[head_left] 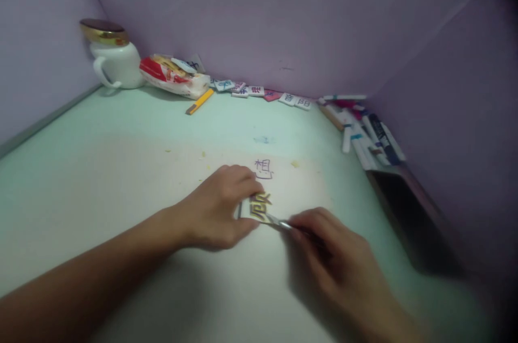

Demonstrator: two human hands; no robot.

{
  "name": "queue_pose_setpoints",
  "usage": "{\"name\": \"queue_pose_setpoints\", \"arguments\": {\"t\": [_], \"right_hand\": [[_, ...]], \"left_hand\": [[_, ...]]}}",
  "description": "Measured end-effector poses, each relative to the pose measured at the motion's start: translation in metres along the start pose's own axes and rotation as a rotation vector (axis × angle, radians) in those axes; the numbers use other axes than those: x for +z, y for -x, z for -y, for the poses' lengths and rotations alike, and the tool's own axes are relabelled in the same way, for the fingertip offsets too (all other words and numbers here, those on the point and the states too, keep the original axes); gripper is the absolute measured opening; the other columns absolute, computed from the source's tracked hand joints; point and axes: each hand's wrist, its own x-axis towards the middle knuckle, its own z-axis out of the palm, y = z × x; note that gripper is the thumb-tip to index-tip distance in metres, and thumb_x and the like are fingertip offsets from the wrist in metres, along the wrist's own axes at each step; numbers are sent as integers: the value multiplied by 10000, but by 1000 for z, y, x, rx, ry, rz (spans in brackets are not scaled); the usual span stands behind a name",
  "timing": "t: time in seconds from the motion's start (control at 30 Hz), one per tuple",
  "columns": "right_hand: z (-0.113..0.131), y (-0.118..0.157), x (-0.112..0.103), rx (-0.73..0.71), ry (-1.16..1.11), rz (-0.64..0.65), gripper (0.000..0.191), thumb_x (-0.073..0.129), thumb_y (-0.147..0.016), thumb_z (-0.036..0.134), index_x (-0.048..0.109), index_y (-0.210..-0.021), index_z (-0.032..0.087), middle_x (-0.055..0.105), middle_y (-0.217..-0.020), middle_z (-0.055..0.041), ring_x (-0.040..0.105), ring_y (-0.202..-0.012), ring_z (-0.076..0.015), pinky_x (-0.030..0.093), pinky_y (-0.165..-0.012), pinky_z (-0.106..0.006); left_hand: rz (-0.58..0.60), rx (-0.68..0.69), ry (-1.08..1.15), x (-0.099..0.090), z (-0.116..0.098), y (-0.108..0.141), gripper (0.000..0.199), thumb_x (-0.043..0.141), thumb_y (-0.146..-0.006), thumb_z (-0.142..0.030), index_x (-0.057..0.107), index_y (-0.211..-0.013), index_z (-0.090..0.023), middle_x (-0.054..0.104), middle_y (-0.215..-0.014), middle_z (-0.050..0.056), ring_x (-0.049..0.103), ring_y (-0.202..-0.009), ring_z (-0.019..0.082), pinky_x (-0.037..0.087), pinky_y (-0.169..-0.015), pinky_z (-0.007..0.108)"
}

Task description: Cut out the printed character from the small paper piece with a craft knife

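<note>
My left hand [226, 203] pinches a small white card-like piece [245, 210] between thumb and fingers, low over the table. A yellowish character with dark outlines covers much of its face. From the right, my right hand [332, 248] is closed around a thin pointed metal tool [284, 224]. Its silver tip touches or nearly touches the lower right edge of the piece. The handle is mostly hidden by my fingers, so its exact kind cannot be made out. Just beyond my left fingers, a handwritten purple character [264, 168] shows on the pale surface.
Along the back wall stand a white mug [121, 65] with a gold-rimmed lid [104, 32], a red-and-white packet [172, 76] and several character cards [256, 90]. A yellow stick-like item [199, 102] lies before them. Several markers [360, 135] and a dark flat object [410, 219] lie right.
</note>
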Motion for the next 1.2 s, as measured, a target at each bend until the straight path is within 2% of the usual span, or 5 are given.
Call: {"name": "queue_pose_setpoints", "arguments": {"t": [0.17,0.37,0.53,0.73,1.2], "right_hand": [[0,5,6,-33,23,-35,147,515,-897,157,630,-948,233,644,-805,-2,601,-652,-140,438,-564,-260],[0,7,15,-81,160,-169,127,561,-861,119,642,-903,207,628,-742,-19,569,-675,-173,409,-567,-277],[-1,6,19,-77,202,-262,88,591,-872,164,661,-885,216,634,-728,-3,570,-636,-143,369,-522,-249],[3,6,20,-26,232,-280,79,599,-875,217,673,-846,213,620,-701,4,566,-623,-137,355,-509,-248],[3,7,22,-58,223,-246,114,575,-895,204,677,-846,186,581,-677,-10,533,-584,-140,348,-507,-248]], "left_hand": [[1,-46,-24,-1,-1,0,224,638,-752,-227,613,-954,-134,630,-981,105,578,-902,239,467,-816,396],[-9,-134,-30,0,-2,-1,253,662,-737,-236,611,-967,-145,589,-911,60,547,-801,196,459,-755,360],[-28,-138,-47,2,-1,0,202,653,-728,-242,597,-902,-155,563,-864,45,527,-764,187,453,-704,339],[-26,-135,-55,3,-2,0,163,635,-736,-232,599,-870,-147,534,-829,47,513,-742,190,445,-660,326],[-27,-130,-45,0,-6,1,146,595,-779,-242,614,-866,-127,504,-806,48,482,-699,174,434,-614,317]]}}
